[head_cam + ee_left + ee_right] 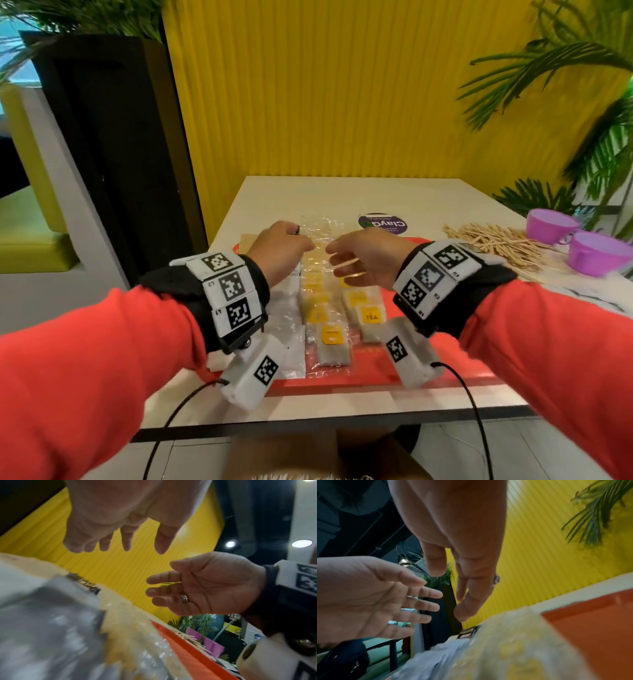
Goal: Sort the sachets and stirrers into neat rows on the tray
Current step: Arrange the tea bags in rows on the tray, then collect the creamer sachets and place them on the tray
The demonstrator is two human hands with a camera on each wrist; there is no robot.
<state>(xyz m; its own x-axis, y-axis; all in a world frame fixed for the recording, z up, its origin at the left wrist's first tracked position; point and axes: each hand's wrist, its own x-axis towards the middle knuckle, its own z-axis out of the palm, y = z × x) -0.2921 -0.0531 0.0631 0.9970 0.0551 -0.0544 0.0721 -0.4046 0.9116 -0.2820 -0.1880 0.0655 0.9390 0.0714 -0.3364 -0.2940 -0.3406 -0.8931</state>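
A red tray lies on the white table in the head view. On it, tea sachets in clear wrappers with yellow labels lie in two columns, and white sachets lie to their left. My left hand and right hand hover close together above the far end of the sachets. The right wrist view shows the left hand with its palm bare and fingers spread. The left wrist view shows the right hand relaxed, with nothing in it. A heap of wooden stirrers lies on the table right of the tray.
Two purple cups stand at the right edge beyond the stirrers. A purple round sticker sits on the table behind the tray. A black planter stands left of the table, and a yellow ribbed wall is behind it.
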